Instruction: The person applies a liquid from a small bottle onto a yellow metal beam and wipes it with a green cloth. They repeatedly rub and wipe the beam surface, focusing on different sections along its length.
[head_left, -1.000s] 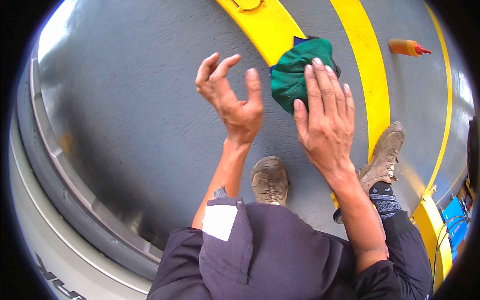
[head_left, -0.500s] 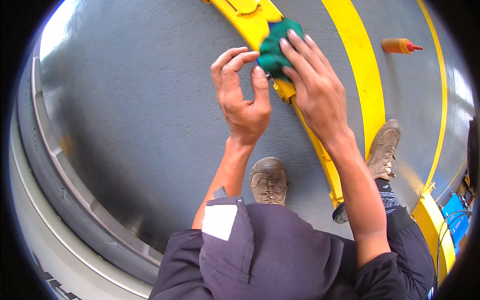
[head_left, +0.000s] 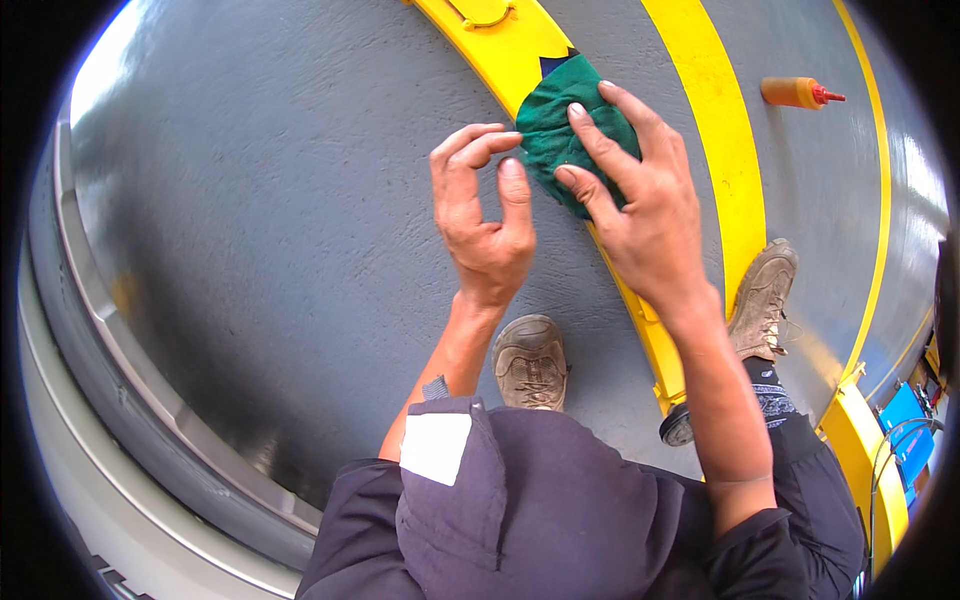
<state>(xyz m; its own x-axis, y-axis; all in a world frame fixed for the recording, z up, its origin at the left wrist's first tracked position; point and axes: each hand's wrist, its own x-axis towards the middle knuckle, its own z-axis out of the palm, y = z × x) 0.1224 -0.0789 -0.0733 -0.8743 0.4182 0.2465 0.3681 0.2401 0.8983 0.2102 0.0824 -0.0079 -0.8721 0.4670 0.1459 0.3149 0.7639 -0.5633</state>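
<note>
A crumpled green cloth (head_left: 560, 125) lies against a yellow curved metal rail (head_left: 500, 45) that runs over the grey floor. My right hand (head_left: 640, 205) presses on the cloth with fingers spread over it. My left hand (head_left: 485, 215) hovers just left of the cloth, fingers curled and apart, its fingertips at the cloth's edge, holding nothing.
An orange squeeze bottle with a red tip (head_left: 800, 93) lies on the grey floor (head_left: 280, 220) at the upper right. A broad yellow stripe (head_left: 715, 120) runs beside the rail. My two brown shoes (head_left: 530, 360) stand below the hands. A grey curved ledge (head_left: 120, 340) bounds the left.
Both hands and the cloth sit slightly lower along the rail than half a second ago. One second ago my right hand lay flat beside the cloth; now it presses on it.
</note>
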